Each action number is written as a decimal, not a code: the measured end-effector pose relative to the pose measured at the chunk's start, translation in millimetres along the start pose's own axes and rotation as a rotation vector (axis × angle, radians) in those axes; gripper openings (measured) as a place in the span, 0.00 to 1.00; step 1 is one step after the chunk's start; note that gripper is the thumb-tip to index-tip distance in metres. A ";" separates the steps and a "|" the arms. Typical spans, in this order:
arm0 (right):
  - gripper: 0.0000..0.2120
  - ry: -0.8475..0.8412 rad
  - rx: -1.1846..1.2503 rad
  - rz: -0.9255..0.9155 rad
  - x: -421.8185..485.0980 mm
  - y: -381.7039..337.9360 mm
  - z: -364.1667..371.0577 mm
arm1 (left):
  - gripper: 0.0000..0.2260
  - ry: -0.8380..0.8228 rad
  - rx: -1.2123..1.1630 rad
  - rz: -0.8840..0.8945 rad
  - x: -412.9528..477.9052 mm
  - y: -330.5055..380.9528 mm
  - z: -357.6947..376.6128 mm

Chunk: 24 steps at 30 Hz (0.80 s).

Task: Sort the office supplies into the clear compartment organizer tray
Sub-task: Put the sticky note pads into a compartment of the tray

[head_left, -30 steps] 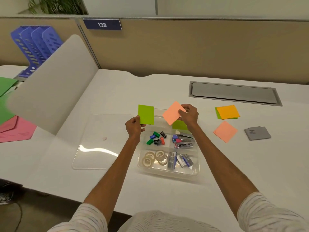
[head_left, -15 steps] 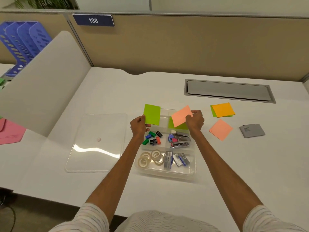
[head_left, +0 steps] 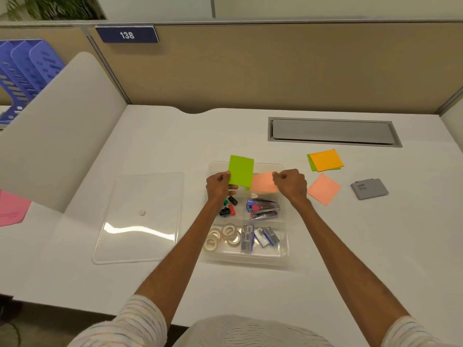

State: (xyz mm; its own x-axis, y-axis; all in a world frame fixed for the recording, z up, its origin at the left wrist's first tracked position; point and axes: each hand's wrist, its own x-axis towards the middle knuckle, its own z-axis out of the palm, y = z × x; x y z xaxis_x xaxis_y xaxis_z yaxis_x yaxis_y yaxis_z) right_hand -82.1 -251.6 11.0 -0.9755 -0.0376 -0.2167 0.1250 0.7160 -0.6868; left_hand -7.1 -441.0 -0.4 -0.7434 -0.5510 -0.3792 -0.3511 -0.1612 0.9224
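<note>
Over far end of tray [head_left: 246, 259]: left hand [head_left: 219, 183] pinches green note pad [head_left: 241, 173] by left edge; right hand [head_left: 291, 184] pinches pink pad [head_left: 263, 182] by right edge. I judge both light, bendy, easily fanned: grip edges, lay flat.

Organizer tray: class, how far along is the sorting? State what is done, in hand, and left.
Done: tape rolls, staple boxes, staplers and clips lie in separate compartments of the tray. In hand: the left hand holds a green pad, the right hand a salmon pad, over the back compartments. Left: an orange pad, a second salmon pad and a grey item lie on the desk; the lid is off.
</note>
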 end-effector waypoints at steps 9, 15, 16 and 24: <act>0.17 -0.236 0.360 0.095 -3.6 2.1 -20.8 | 0.12 -0.171 0.335 0.118 -5.4 3.6 23.7; 0.13 -0.297 0.665 0.224 2.4 -2.0 -31.4 | 0.15 -0.165 0.536 0.218 -3.0 3.6 29.8; 0.13 -0.291 0.665 0.233 3.5 -0.9 -32.3 | 0.14 -0.186 0.552 0.222 -2.6 4.0 30.8; 0.09 -0.041 0.640 0.282 11.0 15.4 -25.5 | 0.12 -0.176 0.267 -0.010 4.5 20.8 40.1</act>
State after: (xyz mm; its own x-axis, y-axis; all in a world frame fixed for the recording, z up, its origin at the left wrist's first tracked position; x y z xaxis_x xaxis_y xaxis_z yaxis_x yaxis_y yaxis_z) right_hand -95.5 -223.2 15.7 -0.8839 0.0540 -0.4645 0.4670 0.1515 -0.8712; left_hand -40.6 -414.0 14.1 -0.8180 -0.3967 -0.4165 -0.4786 0.0678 0.8754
